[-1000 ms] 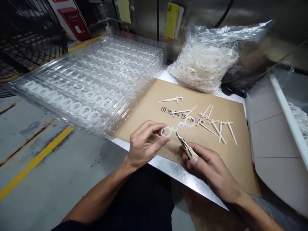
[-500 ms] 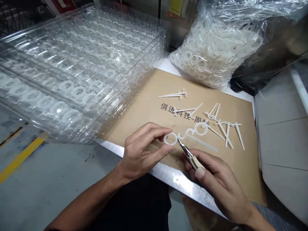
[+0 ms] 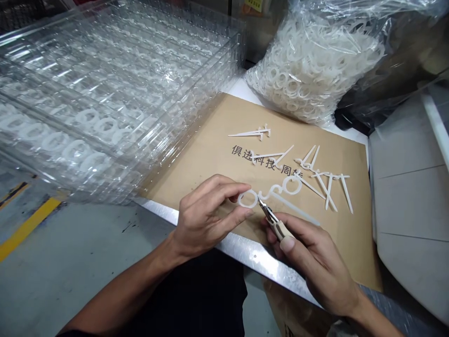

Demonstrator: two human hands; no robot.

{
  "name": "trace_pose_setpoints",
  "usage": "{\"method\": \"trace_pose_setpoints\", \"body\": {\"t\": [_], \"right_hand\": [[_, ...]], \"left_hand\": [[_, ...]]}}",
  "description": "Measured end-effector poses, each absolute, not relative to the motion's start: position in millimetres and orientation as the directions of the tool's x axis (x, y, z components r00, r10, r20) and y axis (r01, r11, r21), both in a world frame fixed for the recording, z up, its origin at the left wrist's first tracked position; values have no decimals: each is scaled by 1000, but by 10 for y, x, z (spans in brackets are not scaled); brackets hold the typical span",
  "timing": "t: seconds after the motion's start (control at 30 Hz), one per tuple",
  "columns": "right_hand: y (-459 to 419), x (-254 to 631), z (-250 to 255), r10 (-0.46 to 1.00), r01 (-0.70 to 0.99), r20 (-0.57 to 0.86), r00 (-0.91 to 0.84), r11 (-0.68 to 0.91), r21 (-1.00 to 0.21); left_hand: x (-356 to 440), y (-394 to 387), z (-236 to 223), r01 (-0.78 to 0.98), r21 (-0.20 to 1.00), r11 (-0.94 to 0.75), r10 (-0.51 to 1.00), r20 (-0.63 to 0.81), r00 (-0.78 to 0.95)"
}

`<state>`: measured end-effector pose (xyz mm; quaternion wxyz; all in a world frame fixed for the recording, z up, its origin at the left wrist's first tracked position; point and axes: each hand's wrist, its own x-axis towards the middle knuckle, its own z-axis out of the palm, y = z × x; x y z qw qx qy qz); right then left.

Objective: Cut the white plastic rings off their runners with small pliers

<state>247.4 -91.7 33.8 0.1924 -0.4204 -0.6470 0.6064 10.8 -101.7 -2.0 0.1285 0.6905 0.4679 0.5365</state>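
Observation:
Between its thumb and fingers, my left hand (image 3: 206, 213) pinches a white plastic ring (image 3: 248, 206). A curved runner with a long thin stem (image 3: 296, 208) leads away to a second ring (image 3: 292, 185) on the right. My right hand (image 3: 312, 257) is wrapped round the pale handles of a pair of nippers (image 3: 277, 225). Their narrow metal tips are at the right edge of the held ring, where the runner meets it. Whether the ring is still joined there is too fine to tell. Several cut-off sprues (image 3: 329, 189) lie beyond on the cardboard.
A cardboard sheet (image 3: 196, 154) covers the metal-edged table. Stacked clear plastic trays (image 3: 122, 89) with rows of white rings stand at the left. At the back is a clear bag (image 3: 312, 70) full of rings. A grey bin (image 3: 410, 187) borders the right side.
The view has shifted slightly, so the table things sit a little higher and further left. Both hands keep their holds, and the nipper tips have moved a little closer to the held ring.

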Motion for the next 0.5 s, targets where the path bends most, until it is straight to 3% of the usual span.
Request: {"method": "trace_pose_setpoints", "body": {"t": [0.5], "right_hand": [[-905, 2464, 360, 794, 383, -264, -548, -43, -923]], "left_hand": [[105, -1004, -1, 505, 658, -558, 769, 639, 16]]}}
